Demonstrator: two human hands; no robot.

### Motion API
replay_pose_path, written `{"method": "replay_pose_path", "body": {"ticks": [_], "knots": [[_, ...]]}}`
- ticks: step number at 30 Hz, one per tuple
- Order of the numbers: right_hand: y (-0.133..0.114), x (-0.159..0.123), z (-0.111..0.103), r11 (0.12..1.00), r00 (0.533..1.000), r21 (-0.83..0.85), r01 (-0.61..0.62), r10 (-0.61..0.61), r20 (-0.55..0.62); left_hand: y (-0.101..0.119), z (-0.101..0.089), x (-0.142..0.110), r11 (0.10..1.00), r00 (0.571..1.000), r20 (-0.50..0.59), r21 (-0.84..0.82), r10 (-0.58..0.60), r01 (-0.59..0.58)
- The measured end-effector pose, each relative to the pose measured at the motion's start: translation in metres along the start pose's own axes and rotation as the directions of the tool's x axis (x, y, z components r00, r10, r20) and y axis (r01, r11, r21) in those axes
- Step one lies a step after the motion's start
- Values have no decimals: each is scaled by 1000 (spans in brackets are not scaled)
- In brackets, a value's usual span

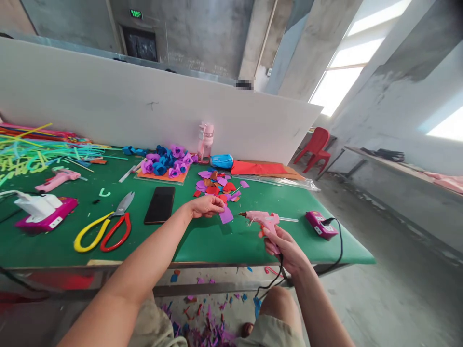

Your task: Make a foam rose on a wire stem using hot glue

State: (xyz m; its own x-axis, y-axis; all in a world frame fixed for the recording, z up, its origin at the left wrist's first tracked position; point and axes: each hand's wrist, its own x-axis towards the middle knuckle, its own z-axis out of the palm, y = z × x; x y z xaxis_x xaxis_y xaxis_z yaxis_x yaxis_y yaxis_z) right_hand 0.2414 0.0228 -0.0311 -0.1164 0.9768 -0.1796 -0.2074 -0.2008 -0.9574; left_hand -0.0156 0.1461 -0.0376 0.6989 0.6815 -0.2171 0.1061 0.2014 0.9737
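Note:
Between the fingertips of my left hand (208, 206) is a purple paper petal (226, 215), held just above the green table (202, 246). My right hand (285, 246) is wrapped round the handle of a pink hot glue gun (263, 219). Its nozzle points left at the petal, with a small space between them. A clear glue stick (288, 220) sticks out of the gun's back end. Behind my left hand lies a loose pile of purple, red, brown and blue petals (213, 185).
Yellow-and-red scissors (121, 209) and a black phone (159, 205) lie left. Purple and blue paper flowers (166, 161) sit behind, beside a pink bottle (206, 142). A power strip (321, 225) with a cord is at right. A second glue gun (58, 180) lies far left.

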Motion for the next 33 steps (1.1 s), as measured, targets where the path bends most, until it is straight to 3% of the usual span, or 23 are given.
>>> {"method": "replay_pose_path", "body": {"ticks": [3,5,7,12,15,18,20,22,25,29,31,33], "knots": [[0,11,-17,995,999,-94,26,-29,-30,3,0,-3,998,999,-10,-46,41,-42],[0,23,-31,969,993,-247,33,-60,-102,5,0,-5,994,997,-23,-76,72,-73],[0,36,-45,891,977,-452,33,-123,-171,6,0,-8,990,994,-42,-99,98,-102],[-5,63,-73,746,932,-666,23,-257,-256,8,-2,-9,982,982,-118,-105,146,-158],[-12,67,-78,649,879,-761,21,-375,-296,9,-3,-8,977,963,-201,-77,181,-200],[-19,70,-65,549,803,-835,29,-510,-308,10,-4,-5,967,919,-320,-27,232,-254],[-19,77,-44,465,785,-880,93,-579,-223,11,-4,-4,956,878,-395,7,272,-293],[-17,87,-15,471,839,-847,246,-542,-57,12,-4,-3,946,846,-438,31,304,-324],[-12,97,29,489,857,-793,364,-509,80,13,-5,-4,936,828,-452,51,332,-348],[-18,74,63,495,862,-706,507,-304,406,13,-7,-5,921,787,-495,76,368,-383],[-26,58,65,556,785,-648,521,-13,620,13,-8,-5,915,766,-516,97,383,-391],[-33,55,63,684,688,-587,434,169,706,12,-9,-4,913,757,-520,133,395,-385]]}}
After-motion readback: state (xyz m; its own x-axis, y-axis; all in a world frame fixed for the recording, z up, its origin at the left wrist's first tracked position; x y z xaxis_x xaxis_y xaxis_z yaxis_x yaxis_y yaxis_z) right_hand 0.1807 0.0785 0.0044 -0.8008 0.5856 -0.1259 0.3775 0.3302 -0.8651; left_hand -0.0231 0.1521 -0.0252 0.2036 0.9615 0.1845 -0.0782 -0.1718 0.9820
